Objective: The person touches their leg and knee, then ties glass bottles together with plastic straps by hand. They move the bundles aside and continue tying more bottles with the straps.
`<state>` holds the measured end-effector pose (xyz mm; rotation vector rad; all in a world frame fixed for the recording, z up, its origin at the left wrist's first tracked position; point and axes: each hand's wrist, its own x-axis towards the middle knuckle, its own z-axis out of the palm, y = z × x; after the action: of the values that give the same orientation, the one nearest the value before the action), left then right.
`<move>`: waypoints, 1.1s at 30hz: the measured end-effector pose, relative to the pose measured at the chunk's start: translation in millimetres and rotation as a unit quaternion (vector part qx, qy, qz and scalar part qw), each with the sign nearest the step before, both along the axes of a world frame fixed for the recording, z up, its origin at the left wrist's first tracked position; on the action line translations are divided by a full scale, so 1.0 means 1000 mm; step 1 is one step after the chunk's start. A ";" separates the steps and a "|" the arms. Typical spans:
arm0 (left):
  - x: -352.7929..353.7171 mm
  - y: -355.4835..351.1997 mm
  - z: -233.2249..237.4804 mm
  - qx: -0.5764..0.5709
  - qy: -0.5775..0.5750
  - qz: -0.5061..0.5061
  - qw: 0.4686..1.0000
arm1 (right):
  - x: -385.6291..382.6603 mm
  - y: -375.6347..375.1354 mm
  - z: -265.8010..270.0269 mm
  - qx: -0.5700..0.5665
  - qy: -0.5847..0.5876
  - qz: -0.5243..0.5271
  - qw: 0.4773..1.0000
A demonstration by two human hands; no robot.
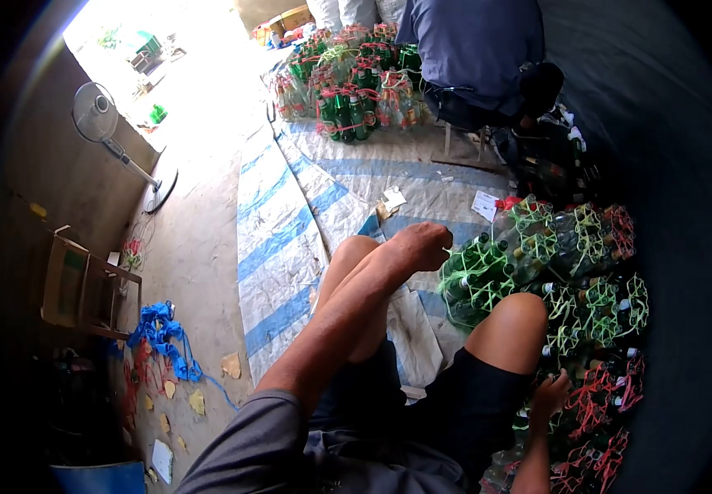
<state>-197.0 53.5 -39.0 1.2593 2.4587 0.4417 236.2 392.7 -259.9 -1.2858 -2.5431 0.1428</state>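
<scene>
My left hand [423, 246] is raised in front of my knees with its fingers curled closed. A small pale bit shows at its fingertips, too small to make out. Just to the right of it, green bottles [478, 276] stand bundled together with light green plastic string [465, 290]. Low beside my right thigh, my right hand [549, 392] is over tied bottles, its fingers partly spread and partly in shadow. Close to it lie bottles wrapped in red string [593, 395] and in yellow-green string [588, 317].
A co-worker [479, 58] sits on a stool at the back, near more bundled bottles [344, 111]. A striped tarp [286, 247] covers the floor. To the left are a standing fan [97, 115], a wooden chair [109, 292] and a heap of blue strapping [162, 336].
</scene>
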 end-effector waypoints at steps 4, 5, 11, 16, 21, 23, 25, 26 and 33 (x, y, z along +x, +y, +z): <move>0.000 0.000 0.002 -0.006 -0.010 0.005 1.000 | 0.000 0.000 0.003 -0.016 -0.014 -0.004 1.000; 0.000 0.000 0.001 -0.003 -0.007 0.002 1.000 | 0.000 0.000 0.002 -0.013 -0.013 -0.003 1.000; 0.001 0.001 0.002 -0.014 -0.013 0.015 1.000 | -0.002 -0.002 0.005 -0.014 -0.004 -0.002 1.000; 0.002 -0.001 0.003 -0.007 -0.009 0.017 1.000 | 0.002 0.004 -0.004 0.002 0.000 0.008 1.000; 0.002 -0.002 0.003 0.003 -0.001 0.013 1.000 | 0.003 0.005 -0.005 0.005 0.000 0.010 1.000; 0.003 -0.003 0.005 0.007 0.000 0.014 1.000 | 0.002 0.003 -0.002 -0.003 -0.002 0.002 1.000; 0.004 -0.003 0.005 0.010 -0.002 0.016 1.000 | 0.000 0.002 0.000 -0.004 -0.010 -0.003 1.000; 0.004 -0.002 0.005 0.008 -0.002 0.013 1.000 | -0.001 0.001 0.002 -0.002 -0.017 -0.005 1.000; 0.005 -0.005 0.009 0.023 0.001 0.010 1.000 | 0.000 0.002 0.002 -0.005 -0.012 -0.005 1.000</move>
<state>-191.6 48.5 -29.8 1.2548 2.4782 0.5056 236.0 394.4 -258.1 -1.3123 -2.5587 0.1372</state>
